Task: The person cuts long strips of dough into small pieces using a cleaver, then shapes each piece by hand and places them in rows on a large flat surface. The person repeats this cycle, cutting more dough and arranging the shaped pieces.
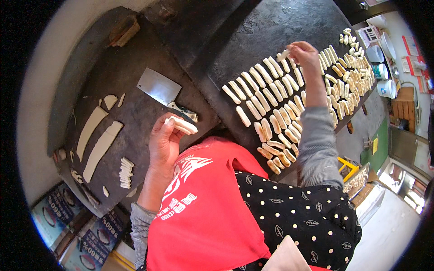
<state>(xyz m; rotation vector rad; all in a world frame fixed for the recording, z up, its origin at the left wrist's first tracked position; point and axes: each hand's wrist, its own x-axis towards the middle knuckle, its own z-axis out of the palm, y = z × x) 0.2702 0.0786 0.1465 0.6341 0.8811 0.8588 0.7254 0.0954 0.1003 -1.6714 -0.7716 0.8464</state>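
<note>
1. White dough sticks sit in the left hand, pinched between thumb and fingers at their left end; the rest juts out to the right, beyond the fingertips.
2. Right hand: its fingertips grasp one end of a pale dough piece, which pokes out to the left of the grip, over the dark griddle. Whether this piece touches the griddle, I cannot tell.
3. Just below and left of that grip, pale strips lie in slanting rows; nearer the body, browned strips lie closer together.
4. Beyond the left hand, a cleaver lies flat on the dark work surface, its handle near the held sticks.
5. Farther left are two long dough slabs and a small row of cut pieces.
</note>
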